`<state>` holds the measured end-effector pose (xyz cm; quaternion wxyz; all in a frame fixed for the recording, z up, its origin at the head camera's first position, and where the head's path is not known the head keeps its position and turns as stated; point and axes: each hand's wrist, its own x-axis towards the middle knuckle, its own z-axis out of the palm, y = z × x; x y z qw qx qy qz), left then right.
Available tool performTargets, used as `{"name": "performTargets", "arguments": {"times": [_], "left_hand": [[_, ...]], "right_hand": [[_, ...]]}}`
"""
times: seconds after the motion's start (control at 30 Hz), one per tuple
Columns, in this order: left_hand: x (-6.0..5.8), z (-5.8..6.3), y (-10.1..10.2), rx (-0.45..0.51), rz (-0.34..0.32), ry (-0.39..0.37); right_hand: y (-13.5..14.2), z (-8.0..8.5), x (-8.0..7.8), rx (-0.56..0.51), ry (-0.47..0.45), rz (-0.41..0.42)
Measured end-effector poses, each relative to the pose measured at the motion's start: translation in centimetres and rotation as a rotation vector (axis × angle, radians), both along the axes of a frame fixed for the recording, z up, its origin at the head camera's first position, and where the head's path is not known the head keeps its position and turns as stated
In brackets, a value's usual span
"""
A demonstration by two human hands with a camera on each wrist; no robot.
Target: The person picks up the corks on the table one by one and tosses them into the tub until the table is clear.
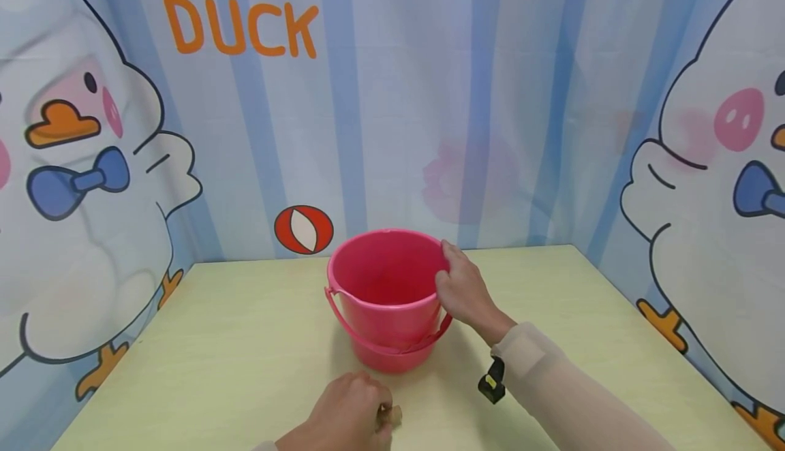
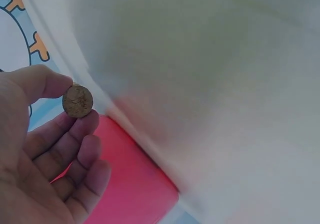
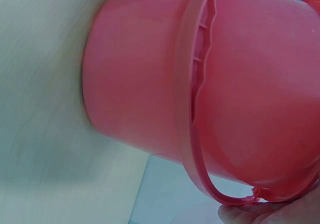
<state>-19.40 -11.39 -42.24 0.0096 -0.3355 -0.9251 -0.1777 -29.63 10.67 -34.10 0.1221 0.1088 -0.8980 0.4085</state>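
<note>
A pink plastic bucket (image 1: 392, 315) stands upright on the table with its mouth facing up. Its handle (image 3: 185, 84) hangs down across the near side. My right hand (image 1: 469, 287) grips the bucket's rim on the right; in the right wrist view only some fingers (image 3: 240, 214) show beside the handle joint. Nearer to me, in front of the bucket, my left hand (image 1: 349, 410) pinches a small brown cork (image 2: 77, 101) between thumb and fingertips. The cork's round, rough end faces the left wrist camera. Within the bucket, the part of the bottom behind the near wall is hidden.
The pale yellow table (image 1: 245, 342) extends to both sides of the bucket. Behind it hangs a blue striped curtain (image 1: 398, 97) printed with ducks, a ball and lettering. A small black device (image 1: 493, 381) hangs at the right sleeve's cuff.
</note>
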Motion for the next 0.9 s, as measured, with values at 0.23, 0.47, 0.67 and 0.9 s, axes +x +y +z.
{"name": "performTargets", "arguments": {"times": [0.23, 0.47, 0.67, 0.9], "left_hand": [[-0.1, 0.9, 0.1, 0.014, 0.011, 0.036], [-0.1, 2.0, -0.1, 0.049, 0.006, 0.115], [0.1, 2.8, -0.1, 0.112, -0.01, 0.22], [0.2, 3.9, 0.0, 0.186, -0.025, 0.332]], "right_hand": [[0.0, 0.0, -0.1, 0.0, -0.005, -0.003], [0.0, 0.0, 0.0, 0.001, -0.001, 0.001], [0.0, 0.1, 0.1, 0.001, -0.008, 0.001], [0.0, 0.1, 0.2, -0.002, -0.012, 0.005]]}}
